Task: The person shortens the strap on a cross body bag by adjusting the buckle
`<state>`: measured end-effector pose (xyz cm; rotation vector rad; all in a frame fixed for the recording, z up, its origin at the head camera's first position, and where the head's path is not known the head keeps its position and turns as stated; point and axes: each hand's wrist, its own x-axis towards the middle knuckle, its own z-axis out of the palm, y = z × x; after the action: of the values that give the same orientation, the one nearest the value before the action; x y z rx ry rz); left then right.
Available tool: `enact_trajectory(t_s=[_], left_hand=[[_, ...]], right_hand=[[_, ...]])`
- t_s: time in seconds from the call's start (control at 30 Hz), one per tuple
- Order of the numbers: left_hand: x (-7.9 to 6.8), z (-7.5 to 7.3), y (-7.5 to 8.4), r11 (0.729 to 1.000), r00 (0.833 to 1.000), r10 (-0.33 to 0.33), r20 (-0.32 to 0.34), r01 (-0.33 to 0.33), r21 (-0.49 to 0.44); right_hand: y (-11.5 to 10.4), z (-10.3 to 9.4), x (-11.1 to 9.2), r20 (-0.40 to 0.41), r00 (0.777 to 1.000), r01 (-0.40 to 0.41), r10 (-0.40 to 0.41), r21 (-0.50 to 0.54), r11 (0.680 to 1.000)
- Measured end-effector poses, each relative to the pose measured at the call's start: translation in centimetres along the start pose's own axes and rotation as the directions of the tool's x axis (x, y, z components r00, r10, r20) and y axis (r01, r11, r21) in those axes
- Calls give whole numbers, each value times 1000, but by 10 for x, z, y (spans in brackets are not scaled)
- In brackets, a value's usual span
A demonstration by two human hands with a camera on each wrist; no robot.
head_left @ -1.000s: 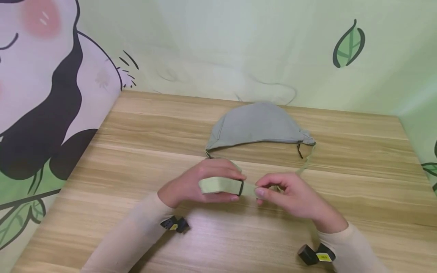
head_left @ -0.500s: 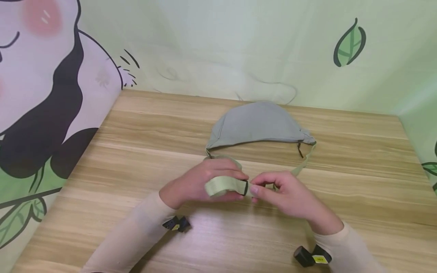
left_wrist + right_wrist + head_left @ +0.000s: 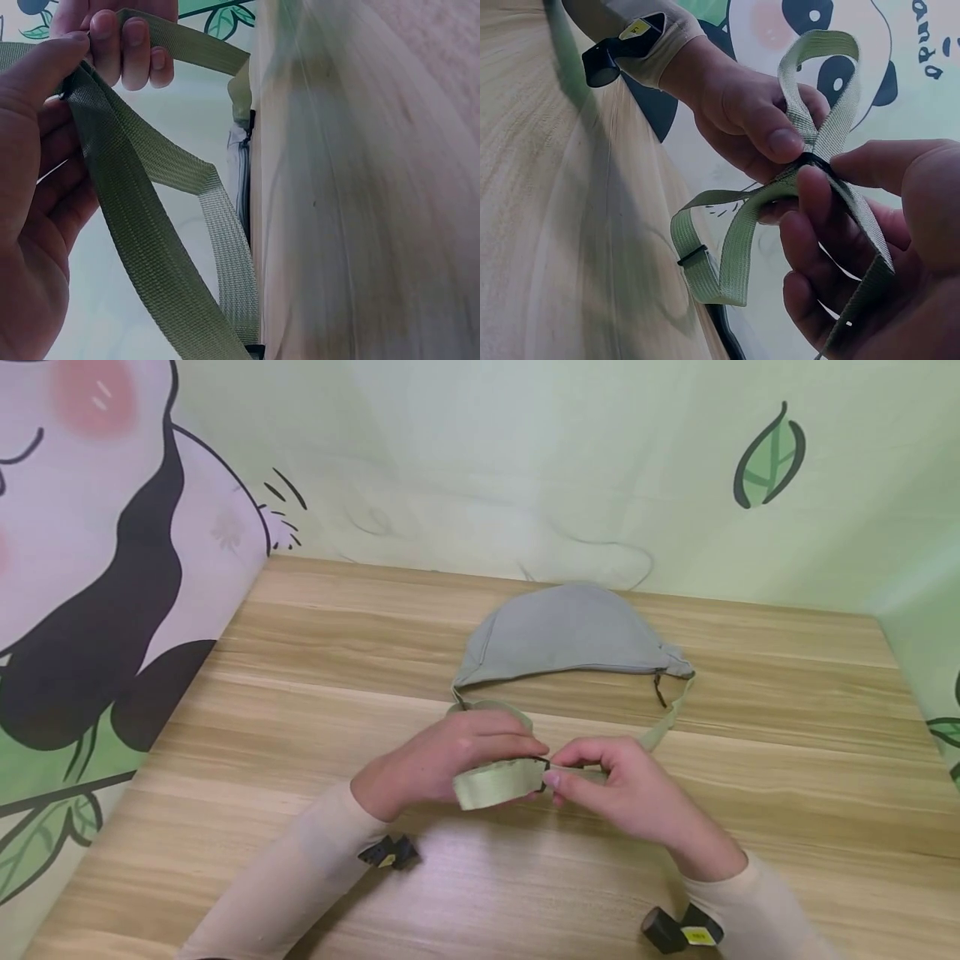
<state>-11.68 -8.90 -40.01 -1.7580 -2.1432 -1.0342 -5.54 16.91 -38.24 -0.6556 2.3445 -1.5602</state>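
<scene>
A grey waist bag (image 3: 570, 631) lies on the table beyond both hands, its pale green webbing strap (image 3: 495, 783) running from its two ends. My left hand (image 3: 442, 752) holds the strap by a black slider buckle (image 3: 814, 160), and a loop of webbing stands up beside that hand. Close against it, my right hand (image 3: 630, 793) pinches the strap at the slider between thumb and fingers. In the left wrist view, doubled webbing (image 3: 142, 225) hangs down from the left hand (image 3: 30, 187). A second black slider (image 3: 692, 256) sits lower on the strap in the right wrist view.
The wood-grain table (image 3: 315, 635) meets a pale green printed wall (image 3: 450, 468) at the back. A panda picture (image 3: 142, 568) covers the left wall. Each sleeve carries a small black wrist camera, one at the left wrist (image 3: 387, 852) and one at the right (image 3: 678, 930).
My right hand has moved left along the strap, right up to the slider. The left hand has shifted slightly right, and the webbing loop has tilted. The bag has stayed put.
</scene>
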Motion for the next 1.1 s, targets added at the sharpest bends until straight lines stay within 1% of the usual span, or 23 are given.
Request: enact_trajectory(t_s=[0.17,0.23,0.3,0.37,0.47,0.57,0.7,0.83,0.97,1.1], left_hand=[[-5,-1,-3,997,998,-47,38,49,-52],[-7,-1,-4,997,997,-57,48,60,-53],[-8,0,-6,998,998,-54,41,55,-40],[-10,1,-8,999,999,-36,22,37,-7],[-10,2,-10,997,1000,5,-18,-4,76],[-9,3,-10,986,998,37,-42,-30,163],[-9,2,-10,967,997,65,-44,-52,248],[-8,-1,-8,952,998,60,-24,-50,302],[-8,-4,-6,942,999,43,-1,-41,333],[-8,-4,-6,933,999,36,-4,-32,359]], right_hand=[[2,0,0,-12,1000,1,-1,8,1000],[4,-1,0,-19,1000,4,-3,11,1000],[5,-1,0,-31,1000,6,-5,16,1000],[7,-2,-1,-42,999,6,-5,26,1000],[9,-3,-2,-61,998,2,1,40,999],[10,-4,-3,-71,997,-5,8,54,999],[13,-6,-4,-77,997,-13,18,62,998],[15,-8,-6,-84,996,-9,15,68,998],[17,-8,-6,-87,996,13,-6,81,997],[19,-9,-7,-98,995,41,-33,89,995]])
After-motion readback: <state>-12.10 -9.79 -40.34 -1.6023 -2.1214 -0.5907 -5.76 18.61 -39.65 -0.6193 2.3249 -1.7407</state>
